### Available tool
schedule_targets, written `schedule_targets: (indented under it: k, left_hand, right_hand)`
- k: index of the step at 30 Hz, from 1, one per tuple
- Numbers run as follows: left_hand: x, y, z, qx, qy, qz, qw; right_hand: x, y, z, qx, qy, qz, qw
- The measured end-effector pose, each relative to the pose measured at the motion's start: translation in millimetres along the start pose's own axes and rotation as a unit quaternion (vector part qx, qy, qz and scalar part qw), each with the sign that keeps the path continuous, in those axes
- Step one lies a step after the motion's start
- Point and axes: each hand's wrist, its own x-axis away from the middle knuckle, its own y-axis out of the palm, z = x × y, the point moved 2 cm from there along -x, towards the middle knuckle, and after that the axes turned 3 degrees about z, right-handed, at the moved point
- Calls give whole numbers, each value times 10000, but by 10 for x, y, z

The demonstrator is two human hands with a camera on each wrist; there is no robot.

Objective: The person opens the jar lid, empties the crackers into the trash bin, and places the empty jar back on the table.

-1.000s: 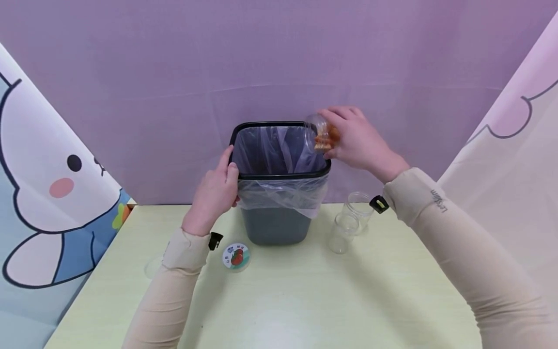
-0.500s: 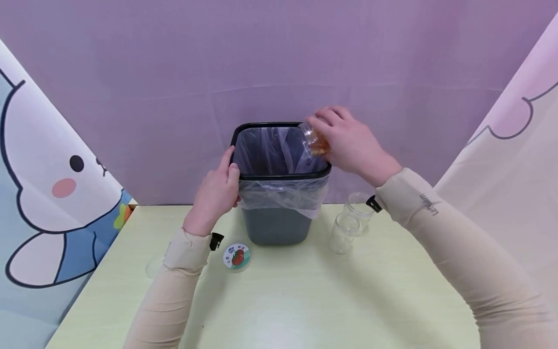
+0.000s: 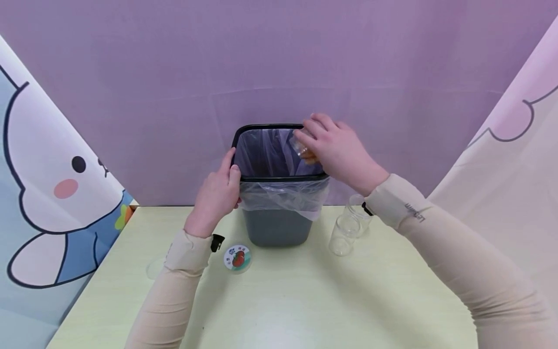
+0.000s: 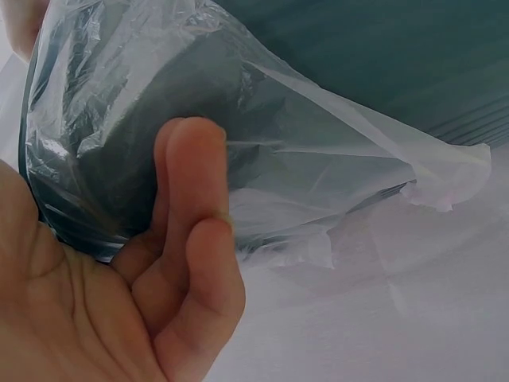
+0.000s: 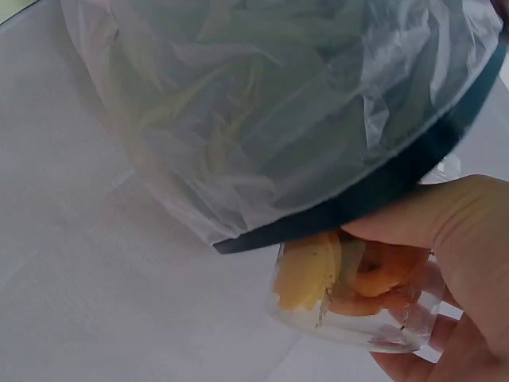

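A grey trash bin (image 3: 276,228) with a black rim, lined with a clear plastic bag (image 3: 283,198), stands upright at the back of the table. My left hand (image 3: 216,194) grips its rim at the left, thumb on top; in the left wrist view the curled fingers (image 4: 199,183) lie against the bag outside. My right hand (image 3: 342,152) holds a clear jar (image 3: 300,145), tilted mouth-down to the left over the bin's right side. Orange-yellow pieces (image 5: 310,274) are inside the jar in the right wrist view, where the rim partly covers it.
Two clear jars (image 3: 342,237) stand right of the bin, one partly behind the other. Left of the bin's base lies a round lid (image 3: 237,258) with a red fruit picture. A transparent disc (image 3: 154,268) lies beside the left sleeve. A purple cloth (image 3: 279,58) hangs behind.
My right hand has moved left and slightly down with the jar, bringing it further over the bin's opening and tipping it more. The left hand stays on the rim.
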Motion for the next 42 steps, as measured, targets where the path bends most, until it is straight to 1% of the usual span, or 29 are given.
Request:
schedule_targets:
  k: [6,14,18,21,26,31,39,42]
  left_hand:
    - [-2,8,-7,-55,-4,-27,10000]
    - [-9,11,-16,-26,17,-12,10000]
    - [-14,8,-18,-29,11,-10,10000]
    - [-13,8,-16,-35,3,-23,10000]
    - [-8,6,-18,-14,-6,-41,10000]
    - [-10,2,-22,-1,-24,-51,10000]
    - [-11,-4,-25,-7,-72,-41,10000]
    - [-11,-6,-27,5,-77,-36,10000]
  right_hand:
    - [6,39,-74,176,-260,128,9994]
    - [0,52,-103,326,-460,0,9984]
    - [0,47,-112,303,-532,104,9981]
    - [-1,42,-121,392,-581,174,9974]
    - [2,46,-132,592,-583,240,9963]
    - [0,46,-137,584,-540,278,9964]
    - [-4,66,-139,524,-596,301,9964]
    - [-3,68,-133,497,-540,267,9969]
